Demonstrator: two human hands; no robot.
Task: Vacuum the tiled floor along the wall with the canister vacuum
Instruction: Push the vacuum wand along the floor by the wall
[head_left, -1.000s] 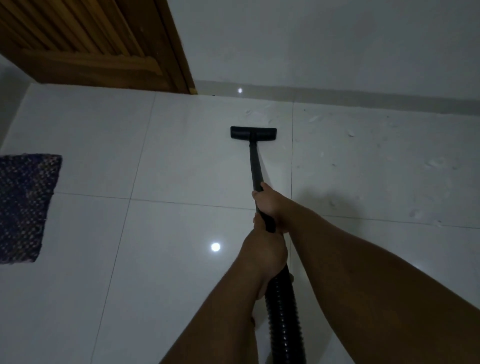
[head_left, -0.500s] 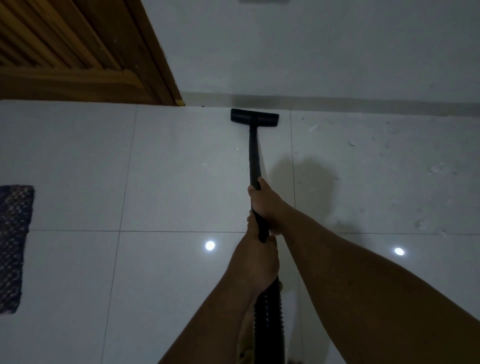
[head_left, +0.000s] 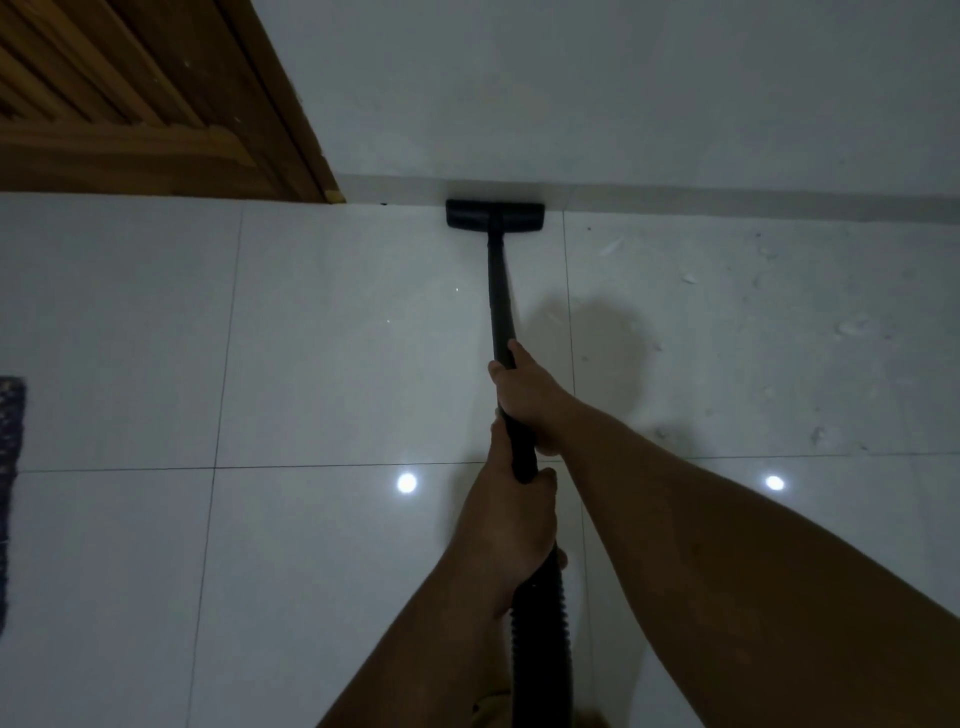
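The black vacuum floor head lies flat on the glossy white tiled floor, its far edge against the skirting of the white wall. A black wand runs back from it to my hands. My right hand grips the wand further forward. My left hand grips it just behind, where the ribbed black hose begins. The canister itself is out of view.
A wooden louvred door and its frame stand at the upper left, next to the floor head. Pale debris flecks lie scattered on the tiles to the right. The edge of a dark woven mat shows at the far left.
The floor head has been pushed forward across the tile until it meets the skirting. My view has moved closer to the wall, and the mat has slid toward the left edge.
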